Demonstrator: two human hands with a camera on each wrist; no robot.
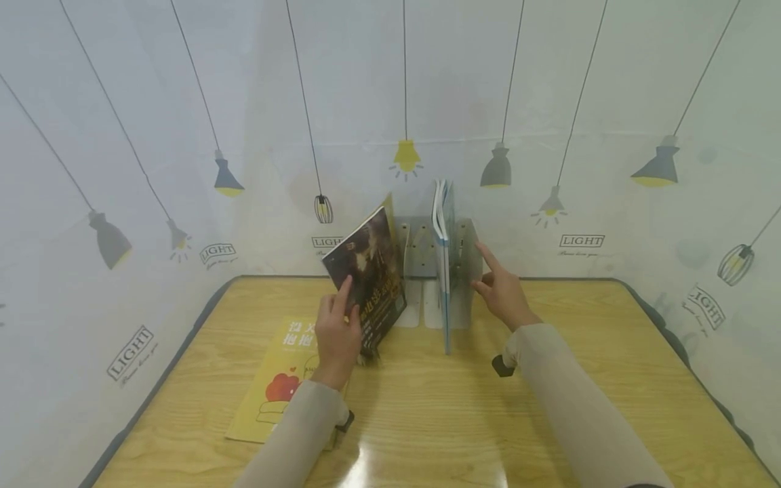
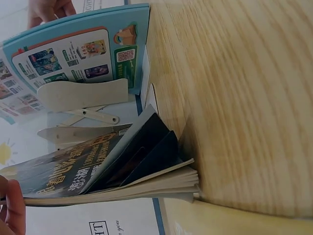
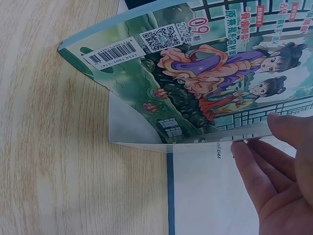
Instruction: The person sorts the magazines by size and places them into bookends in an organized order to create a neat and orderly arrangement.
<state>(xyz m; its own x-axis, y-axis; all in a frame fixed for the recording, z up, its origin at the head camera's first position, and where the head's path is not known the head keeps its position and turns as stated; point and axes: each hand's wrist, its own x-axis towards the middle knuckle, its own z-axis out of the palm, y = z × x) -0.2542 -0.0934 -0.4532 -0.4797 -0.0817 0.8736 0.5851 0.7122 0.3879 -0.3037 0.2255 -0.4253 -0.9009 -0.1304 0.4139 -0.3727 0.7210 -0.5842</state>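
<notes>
My left hand (image 1: 337, 335) grips a dark-covered book (image 1: 372, 271) by its edge, thumb and fingers on either side. That book leans to the left, its lower pages splayed near the tabletop in the left wrist view. A grey metal folding bookend (image 1: 419, 247) with crossed links stands at the back middle. Inside its right part a thin magazine (image 3: 195, 73) with a light blue spine stands upright. My right hand (image 1: 505, 291) pinches the edge of the bookend's right plate between thumb and fingers. A yellow book (image 1: 268, 393) lies flat, partly beneath my left forearm.
The wooden table (image 1: 427, 427) has a dark edge along the back and sides. A pale wall covering (image 1: 366, 81) printed with hanging lamps encloses it. Dark bands sit at both wrists.
</notes>
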